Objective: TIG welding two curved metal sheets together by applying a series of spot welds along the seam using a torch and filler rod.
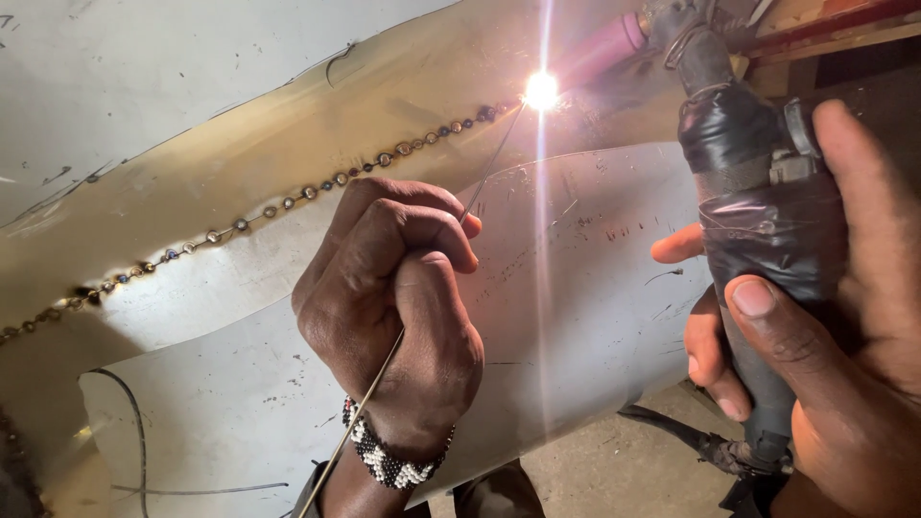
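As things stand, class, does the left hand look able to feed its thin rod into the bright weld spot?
Probably yes: the left hand pinches the filler rod, whose tip ends at the glowing arc, with nothing between them.

Dim workshop light; one blown-out white arc (541, 91) throws a vertical lens streak and glare across the metal sheet (576, 288); shadow pools lower left; near right hand (825, 317) slightly soft; centre sharp.

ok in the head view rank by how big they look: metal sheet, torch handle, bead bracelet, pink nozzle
1. metal sheet
2. torch handle, though it sits close to the camera
3 and 4. bead bracelet and pink nozzle look about alike; unranked.
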